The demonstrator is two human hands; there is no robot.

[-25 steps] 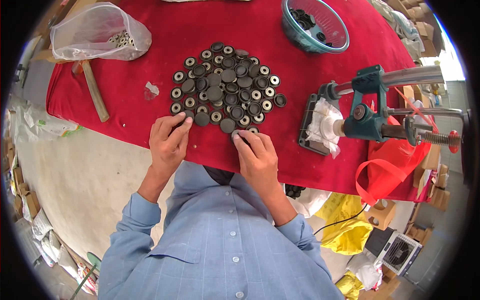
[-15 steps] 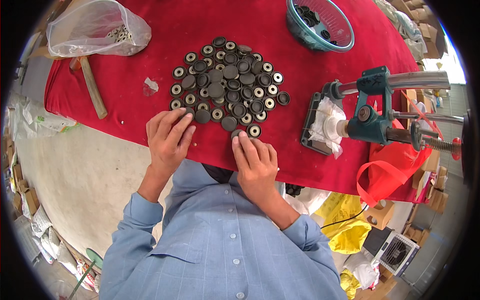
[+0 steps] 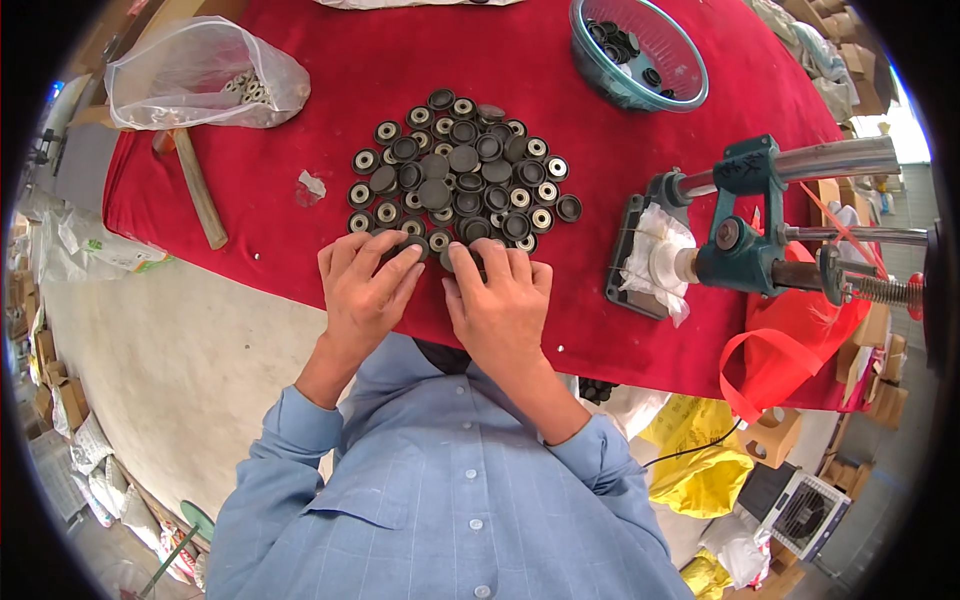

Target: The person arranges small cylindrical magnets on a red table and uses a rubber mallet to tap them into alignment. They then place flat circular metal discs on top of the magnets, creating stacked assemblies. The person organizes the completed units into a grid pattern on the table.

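Head view: left hand (image 3: 362,285) palm down on the red cloth (image 3: 330,90), fingers close together and gently curled, tips resting on the near edge of the cluster of dark round caps (image 3: 462,172). Right hand (image 3: 497,300) just beside it, likewise palm down, fingers narrow, tips over the nearest caps; whether anything pinched cannot be told. Forearms in blue sleeves rising from below. Green hand press (image 3: 745,235) off right, glass bowl (image 3: 640,55) beyond, plastic bag (image 3: 195,75) far left.

Red cloth-covered work surface (image 3: 640,330) above a pale concrete floor (image 3: 170,390). Cardboard boxes (image 3: 60,400) line the floor's left edge; yellow plastic bags (image 3: 700,470) lie lower right. Daylight enters upper right.
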